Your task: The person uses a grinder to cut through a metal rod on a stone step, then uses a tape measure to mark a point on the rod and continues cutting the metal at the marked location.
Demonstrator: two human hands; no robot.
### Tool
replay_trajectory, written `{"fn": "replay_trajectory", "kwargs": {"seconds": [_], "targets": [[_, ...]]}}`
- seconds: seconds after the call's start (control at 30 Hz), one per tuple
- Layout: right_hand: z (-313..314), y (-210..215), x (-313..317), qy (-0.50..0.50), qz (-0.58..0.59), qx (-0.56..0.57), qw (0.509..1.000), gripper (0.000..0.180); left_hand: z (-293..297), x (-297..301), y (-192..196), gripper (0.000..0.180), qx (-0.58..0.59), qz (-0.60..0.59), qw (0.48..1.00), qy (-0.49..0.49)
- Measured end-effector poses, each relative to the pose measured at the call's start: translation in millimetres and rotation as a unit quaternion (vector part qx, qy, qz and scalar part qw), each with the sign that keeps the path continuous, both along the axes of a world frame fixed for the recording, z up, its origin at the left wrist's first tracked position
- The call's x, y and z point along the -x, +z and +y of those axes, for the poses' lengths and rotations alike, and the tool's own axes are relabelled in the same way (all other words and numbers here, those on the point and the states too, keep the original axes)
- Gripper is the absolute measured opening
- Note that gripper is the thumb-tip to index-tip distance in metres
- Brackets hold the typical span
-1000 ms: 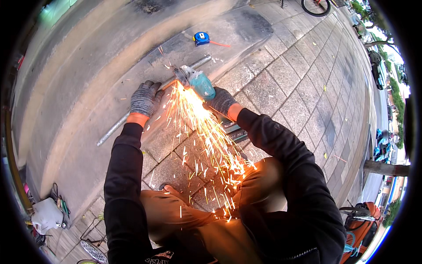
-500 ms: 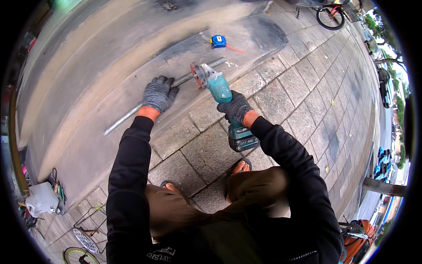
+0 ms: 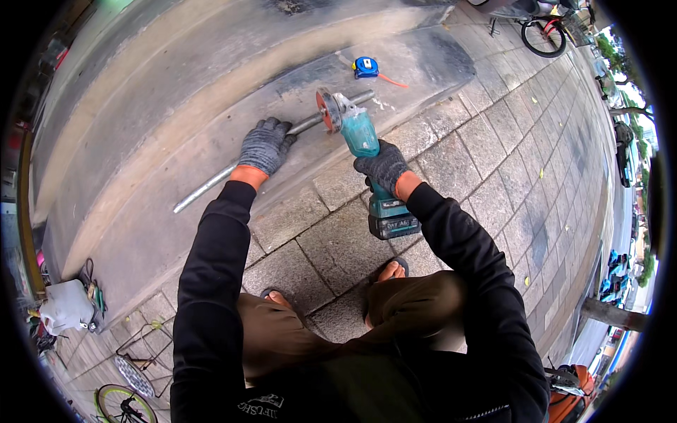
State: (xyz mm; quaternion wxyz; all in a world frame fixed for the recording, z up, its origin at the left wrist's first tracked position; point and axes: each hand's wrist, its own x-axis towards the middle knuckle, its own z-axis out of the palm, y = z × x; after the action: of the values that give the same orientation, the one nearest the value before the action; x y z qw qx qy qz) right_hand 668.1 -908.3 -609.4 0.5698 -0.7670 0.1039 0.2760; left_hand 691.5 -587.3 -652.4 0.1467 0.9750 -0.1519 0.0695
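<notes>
A person crouches on a paved sidewalk, seen from above, both hands in grey knit gloves. The left hand [image 3: 264, 146] presses down on a long metal pipe [image 3: 211, 185] lying across a concrete curb [image 3: 162, 127], its grip closed over the pipe. The right hand [image 3: 384, 167] wraps its grip tightly around the teal body of a cordless angle grinder [image 3: 360, 134], whose disc [image 3: 326, 111] sits at the pipe, just beside the left hand.

A white plastic jug [image 3: 65, 308] stands at the lower left; what it holds cannot be seen. A blue tape measure [image 3: 365, 67] lies on the concrete beyond the pipe. Grey stone pavers [image 3: 493, 155] cover the ground. A bicycle wheel [image 3: 543, 37] is cut off at the top edge.
</notes>
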Motion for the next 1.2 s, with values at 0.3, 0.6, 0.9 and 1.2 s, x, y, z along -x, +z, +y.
{"fn": "replay_trajectory", "kwargs": {"seconds": [0.3, 0.6, 0.9, 1.2], "targets": [[14, 8, -11, 0.021, 0.004, 0.016, 1.000, 0.041, 0, 7, -8, 0.037, 0.005, -0.064, 0.998, -0.016], [13, -2, -15, 0.030, -0.004, 0.025, 0.999, 0.043, 0, 8, -12, 0.036, 0.012, -0.061, 0.998, -0.006], [15, 1, -16, 0.037, -0.012, 0.054, 0.998, 0.042, 2, 5, -14, 0.036, -0.016, -0.052, 0.998, -0.011], [9, -13, -22, 0.050, -0.044, 0.075, 0.995, 0.050, 2, -4, -22, 0.040, -0.058, -0.092, 0.992, -0.059]]}}
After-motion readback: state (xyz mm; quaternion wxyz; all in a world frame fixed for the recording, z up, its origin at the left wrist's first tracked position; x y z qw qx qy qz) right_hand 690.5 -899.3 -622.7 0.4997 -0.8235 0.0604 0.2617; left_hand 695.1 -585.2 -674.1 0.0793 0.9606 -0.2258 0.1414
